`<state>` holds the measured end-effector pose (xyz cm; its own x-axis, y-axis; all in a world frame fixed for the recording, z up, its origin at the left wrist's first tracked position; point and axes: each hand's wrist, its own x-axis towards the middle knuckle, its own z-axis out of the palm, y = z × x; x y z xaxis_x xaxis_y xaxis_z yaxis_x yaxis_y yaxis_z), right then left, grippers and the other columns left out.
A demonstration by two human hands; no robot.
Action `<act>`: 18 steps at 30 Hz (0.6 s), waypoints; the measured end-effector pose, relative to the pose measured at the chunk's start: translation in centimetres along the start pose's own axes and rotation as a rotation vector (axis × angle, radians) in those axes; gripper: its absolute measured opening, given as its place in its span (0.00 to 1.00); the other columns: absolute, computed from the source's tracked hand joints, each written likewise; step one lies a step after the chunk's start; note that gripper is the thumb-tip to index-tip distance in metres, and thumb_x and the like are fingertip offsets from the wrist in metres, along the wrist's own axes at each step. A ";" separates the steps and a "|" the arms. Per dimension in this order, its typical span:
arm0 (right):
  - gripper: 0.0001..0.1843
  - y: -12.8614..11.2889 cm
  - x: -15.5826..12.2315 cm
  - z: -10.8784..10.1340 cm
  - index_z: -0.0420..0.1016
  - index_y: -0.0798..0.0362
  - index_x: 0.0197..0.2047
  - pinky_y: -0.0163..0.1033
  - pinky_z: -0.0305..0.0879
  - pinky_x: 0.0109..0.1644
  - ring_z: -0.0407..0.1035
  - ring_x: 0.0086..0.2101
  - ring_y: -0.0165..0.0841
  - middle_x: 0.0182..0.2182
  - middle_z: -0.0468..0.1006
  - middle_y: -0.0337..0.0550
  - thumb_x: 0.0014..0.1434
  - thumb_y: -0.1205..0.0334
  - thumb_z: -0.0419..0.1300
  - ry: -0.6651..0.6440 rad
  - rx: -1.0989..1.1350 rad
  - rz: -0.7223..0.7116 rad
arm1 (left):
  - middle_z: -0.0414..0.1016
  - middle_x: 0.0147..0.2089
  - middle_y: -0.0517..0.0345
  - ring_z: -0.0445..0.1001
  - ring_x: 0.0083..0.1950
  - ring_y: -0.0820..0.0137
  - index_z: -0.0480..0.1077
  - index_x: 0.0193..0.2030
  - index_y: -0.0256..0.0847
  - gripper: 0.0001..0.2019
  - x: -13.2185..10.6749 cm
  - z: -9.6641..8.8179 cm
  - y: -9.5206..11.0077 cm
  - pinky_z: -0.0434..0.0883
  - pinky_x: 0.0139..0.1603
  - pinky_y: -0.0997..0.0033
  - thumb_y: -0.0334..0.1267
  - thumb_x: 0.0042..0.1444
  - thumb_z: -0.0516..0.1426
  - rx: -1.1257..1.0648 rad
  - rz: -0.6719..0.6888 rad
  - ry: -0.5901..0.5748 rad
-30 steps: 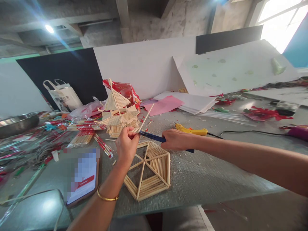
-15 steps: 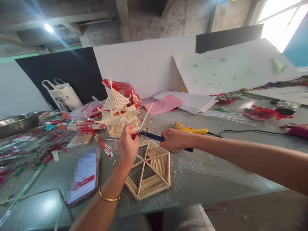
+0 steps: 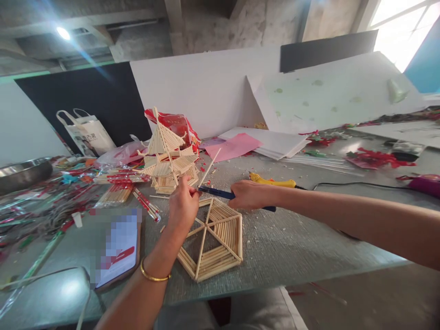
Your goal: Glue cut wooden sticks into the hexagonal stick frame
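My left hand is closed in a pinch on the lower end of a thin wooden stick, which slants up to the right. My right hand grips a slim blue utility knife; its tip meets the stick right beside my left fingers. Below both hands lies a flat hexagon frame of sticks with spokes. Some of its wedges are filled with sticks, others are open. Just behind my left hand stands a tiered stick pagoda, its lower part partly hidden.
A yellow glue gun with a black cord lies beyond my right hand. A phone rests left of my forearm. Bundled sticks and plastic wrappers crowd the left, beside a metal bowl. Pink paper and white boards lie behind.
Both hands keep the same hold on stick and knife, with only a very slight shift. The whole view has tilted a little.
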<state>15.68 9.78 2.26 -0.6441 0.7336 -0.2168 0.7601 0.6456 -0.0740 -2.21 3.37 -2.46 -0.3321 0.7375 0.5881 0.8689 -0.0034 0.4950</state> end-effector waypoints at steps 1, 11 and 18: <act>0.23 0.0 0.0 0.0 0.75 0.63 0.34 0.33 0.54 0.24 0.64 0.24 0.31 0.26 0.73 0.52 0.48 0.53 0.49 -0.005 0.008 0.000 | 0.75 0.29 0.61 0.76 0.35 0.66 0.62 0.48 0.39 0.19 0.0 0.1 0.0 0.67 0.37 0.68 0.28 0.48 0.58 0.008 0.012 -0.002; 0.21 -0.8 0.6 -0.6 0.76 0.64 0.32 0.36 0.53 0.24 0.62 0.23 0.31 0.24 0.70 0.52 0.46 0.56 0.49 0.037 0.018 -0.027 | 0.76 0.30 0.58 0.76 0.36 0.64 0.62 0.48 0.38 0.18 0.2 0.5 0.2 0.67 0.38 0.68 0.30 0.49 0.57 0.024 0.017 0.007; 0.18 -0.6 0.8 -0.7 0.74 0.62 0.26 0.35 0.52 0.22 0.61 0.19 0.29 0.16 0.66 0.46 0.47 0.56 0.50 -0.012 0.048 0.013 | 0.76 0.29 0.60 0.76 0.36 0.66 0.62 0.48 0.40 0.18 0.5 0.4 -0.4 0.67 0.39 0.68 0.30 0.49 0.57 0.010 0.009 0.068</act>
<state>14.62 10.16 2.83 -0.6334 0.7390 -0.2296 0.7718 0.6248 -0.1181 -2.57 4.00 -2.64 -0.3483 0.6899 0.6346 0.8755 -0.0025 0.4833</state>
